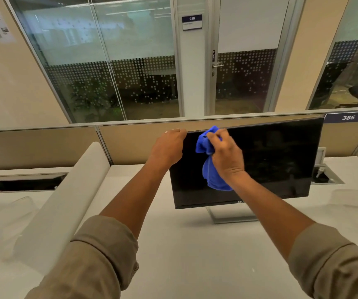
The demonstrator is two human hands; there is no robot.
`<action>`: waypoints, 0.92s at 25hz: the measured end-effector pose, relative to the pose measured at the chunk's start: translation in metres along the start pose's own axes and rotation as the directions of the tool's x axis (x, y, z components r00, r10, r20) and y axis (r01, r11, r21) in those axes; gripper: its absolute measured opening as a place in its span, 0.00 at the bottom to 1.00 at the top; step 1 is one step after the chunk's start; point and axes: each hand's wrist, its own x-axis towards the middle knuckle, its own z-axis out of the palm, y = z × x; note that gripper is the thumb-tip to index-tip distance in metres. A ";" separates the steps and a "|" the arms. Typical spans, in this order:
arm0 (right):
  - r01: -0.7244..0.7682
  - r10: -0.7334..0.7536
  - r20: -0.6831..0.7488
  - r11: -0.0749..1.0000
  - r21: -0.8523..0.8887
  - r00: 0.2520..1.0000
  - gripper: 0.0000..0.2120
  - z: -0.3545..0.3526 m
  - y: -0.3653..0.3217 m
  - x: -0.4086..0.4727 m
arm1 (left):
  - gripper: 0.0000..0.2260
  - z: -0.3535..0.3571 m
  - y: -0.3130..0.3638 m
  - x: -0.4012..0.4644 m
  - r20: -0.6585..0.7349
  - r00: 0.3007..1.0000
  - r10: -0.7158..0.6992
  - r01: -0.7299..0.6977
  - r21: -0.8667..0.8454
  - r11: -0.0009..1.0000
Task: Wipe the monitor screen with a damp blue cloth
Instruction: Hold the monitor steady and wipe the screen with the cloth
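Note:
A black monitor (277, 160) with a dark screen stands on a silver stand on the white desk (195, 255). My left hand (168, 147) grips the monitor's top left corner, fingers curled over the upper edge. My right hand (227, 156) holds a bunched blue cloth (205, 145) against the upper left part of the screen. A loose end of the cloth hangs down below my wrist in front of the glass.
A beige partition (130, 143) runs behind the desk, with a white divider (70, 190) on the left. An open cable tray (326, 175) sits in the desk at right and another cable tray (22, 183) at left. Glass walls and a door lie beyond.

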 end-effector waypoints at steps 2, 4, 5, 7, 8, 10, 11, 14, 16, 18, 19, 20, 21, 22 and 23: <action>0.119 -0.118 0.089 0.993 -0.008 0.989 0.14 0.011 -0.023 -0.003 | 0.25 0.002 -0.004 0.003 0.008 1.000 0.024 -0.024 0.010 1.000; 0.198 -0.196 0.139 0.980 -0.002 0.971 0.15 0.015 -0.029 -0.006 | 0.24 0.006 -0.004 0.005 0.007 1.000 0.026 -0.027 0.024 0.999; 0.197 -0.196 0.141 0.980 0.010 0.970 0.16 0.015 -0.028 -0.005 | 0.22 0.005 -0.003 0.005 0.007 1.000 0.017 -0.017 0.030 0.999; 0.163 -0.165 0.113 0.986 0.027 0.980 0.15 0.010 -0.018 -0.002 | 0.22 0.002 0.001 0.005 0.017 1.000 -0.007 0.006 0.031 0.999; 0.142 -0.145 0.085 0.989 0.038 0.986 0.14 0.007 -0.010 -0.001 | 0.23 0.000 0.002 0.004 0.024 1.000 -0.015 0.015 0.032 0.999; 0.097 -0.098 0.013 0.994 0.042 0.995 0.14 -0.004 0.016 0.000 | 0.24 -0.001 0.004 0.003 0.023 0.999 -0.033 0.033 0.008 0.999; 0.073 -0.072 -0.024 0.997 0.040 0.997 0.15 -0.010 0.030 0.001 | 0.23 -0.001 0.004 0.001 0.016 0.999 -0.041 0.041 -0.014 0.999; -0.046 0.051 -0.092 0.997 0.058 0.994 0.17 -0.027 0.066 0.009 | 0.23 0.001 0.004 -0.002 -0.001 0.998 -0.057 0.057 -0.059 0.997; -0.101 0.109 -0.101 0.991 0.086 0.989 0.18 -0.034 0.071 0.020 | 0.23 0.000 0.004 -0.002 -0.007 0.998 -0.069 0.069 -0.058 0.996; -0.101 0.107 -0.066 0.991 0.090 0.992 0.16 -0.034 0.060 0.031 | 0.24 -0.001 0.004 -0.002 -0.001 0.997 -0.076 0.075 -0.057 0.996; -0.087 0.091 -0.036 0.992 0.089 0.995 0.15 -0.032 0.051 0.035 | 0.24 -0.001 0.004 -0.002 0.002 0.997 -0.077 0.077 -0.061 0.995; -0.072 0.073 0.000 0.993 0.088 0.997 0.12 -0.029 0.041 0.039 | 0.24 -0.001 0.004 -0.002 0.003 0.997 -0.079 0.079 -0.061 0.995; -0.054 0.050 0.037 0.995 0.087 0.998 0.09 -0.026 0.029 0.042 | 0.25 -0.002 0.004 -0.002 0.001 0.997 -0.080 0.080 -0.059 0.995; -0.026 0.020 0.067 0.996 0.084 0.998 0.08 -0.022 0.017 0.044 | 0.24 -0.002 0.005 -0.002 -0.002 0.997 -0.078 0.078 -0.056 0.995; 0.010 -0.016 0.085 0.997 0.080 0.996 0.07 -0.017 0.004 0.045 | 0.23 -0.002 0.005 -0.002 -0.006 0.997 -0.074 0.073 -0.051 0.996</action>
